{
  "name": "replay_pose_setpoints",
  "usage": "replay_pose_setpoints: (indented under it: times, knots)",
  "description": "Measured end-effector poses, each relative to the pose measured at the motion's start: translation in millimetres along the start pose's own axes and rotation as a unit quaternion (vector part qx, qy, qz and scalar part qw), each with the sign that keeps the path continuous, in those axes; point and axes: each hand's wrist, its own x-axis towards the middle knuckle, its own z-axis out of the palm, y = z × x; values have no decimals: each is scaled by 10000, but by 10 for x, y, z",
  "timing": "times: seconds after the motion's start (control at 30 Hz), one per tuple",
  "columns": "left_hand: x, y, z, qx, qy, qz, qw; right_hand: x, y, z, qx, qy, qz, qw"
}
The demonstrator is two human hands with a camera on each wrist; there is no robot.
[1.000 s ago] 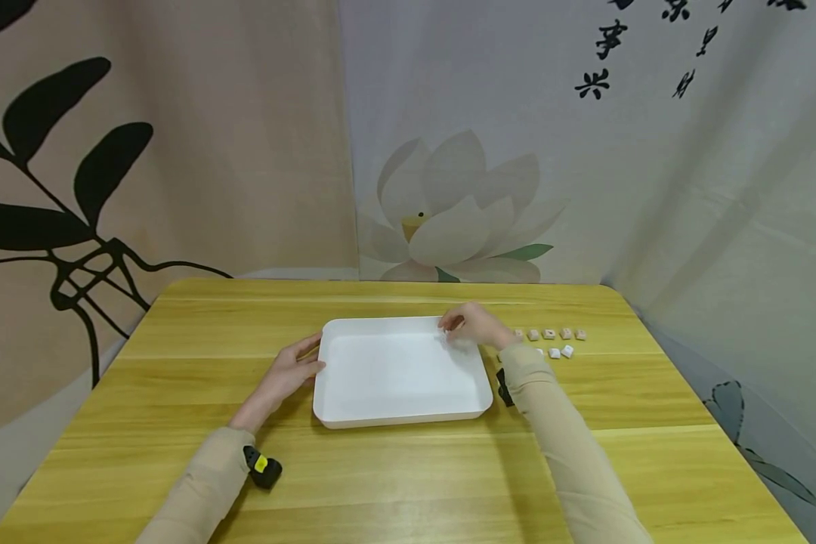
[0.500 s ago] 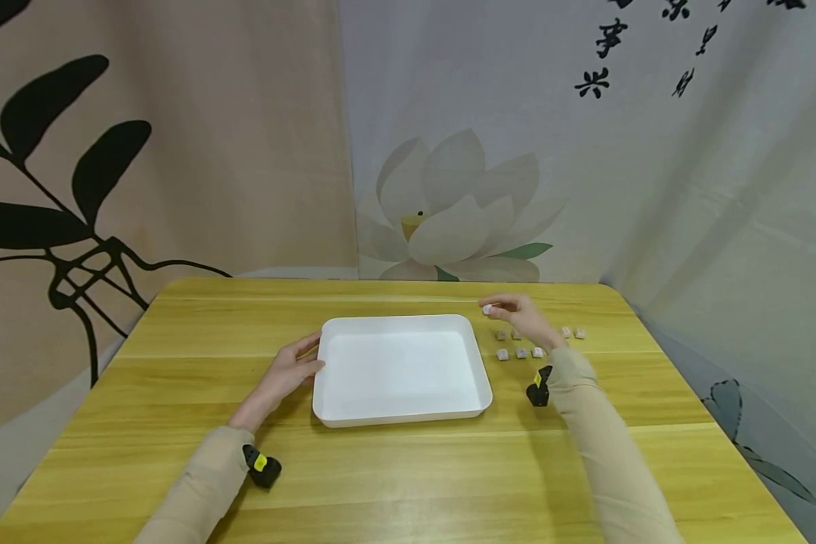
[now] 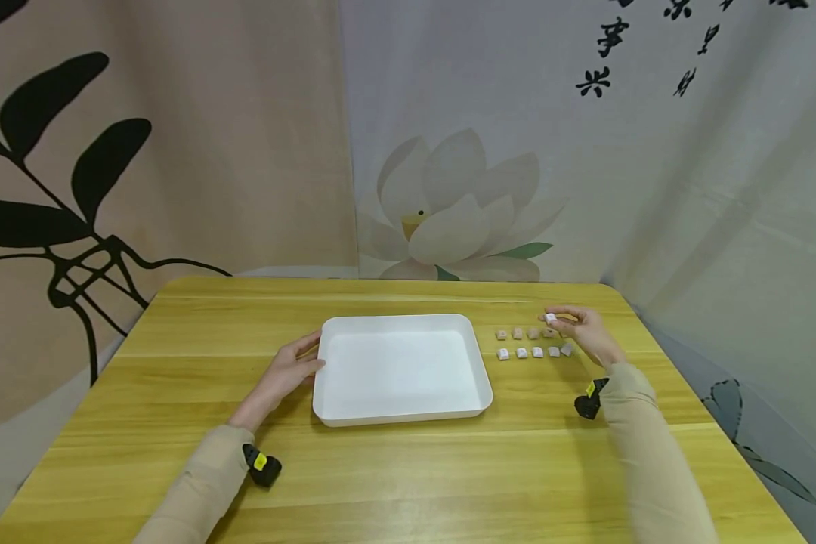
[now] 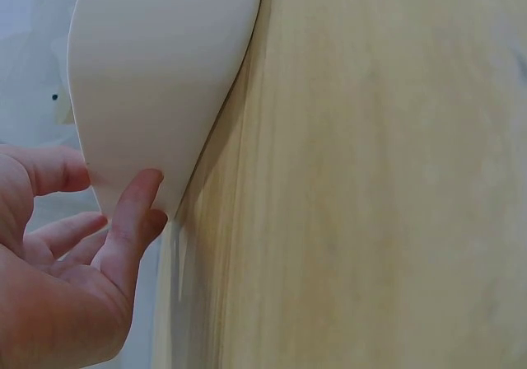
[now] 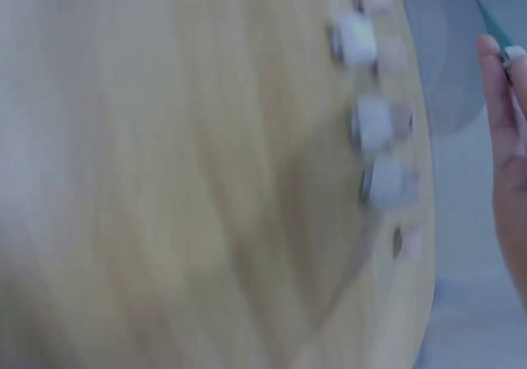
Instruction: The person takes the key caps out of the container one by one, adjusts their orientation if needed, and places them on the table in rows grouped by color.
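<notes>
In the head view a shallow white tray (image 3: pixel 403 414) lies on the wooden table. My left hand (image 3: pixel 291 370) holds its left edge; the left wrist view shows thumb and fingers against the tray's end wall (image 4: pixel 165 81). My right hand (image 3: pixel 587 332) is raised over the right side of the table, pinching a small white keycap (image 3: pixel 550 318) between thumb and fingers. Under it are two rows of keycaps: white ones (image 3: pixel 521 353) in front, pinkish ones (image 3: pixel 517 333) behind, partly covered by the hand. The right wrist view is blurred, with the hand (image 5: pixel 512 138) at its right edge.
The wooden table (image 3: pixel 408 483) has its far edge close behind the tray and keycaps. A printed cloth backdrop (image 3: pixel 462 91) hangs behind it. Black wrist cameras (image 3: pixel 590 400) sit on both sleeves.
My right hand has moved from the tray's far right corner rightward over the keycap rows, with a white keycap visible in its fingers. The left hand and tray have stayed put.
</notes>
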Motion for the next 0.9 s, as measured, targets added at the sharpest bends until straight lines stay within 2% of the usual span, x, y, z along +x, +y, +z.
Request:
replay_pose_setpoints:
  times: [0.13,0.3,0.77,0.9]
  knots:
    - [1,2,1,0,11,-35,10000,-134,96,-138,-304,380,186,9986]
    - [-1,0,7,-10,2,-10,10000,-253,213,-227,-1279,792,465,9875]
    - [10,-8,30,-15,-44,55,10000,-360,470,-268,-2240,876,792,9674]
    - [17,-21,33,-91,-52,83,9999,-360,500,-265,-2375,954,724,9640]
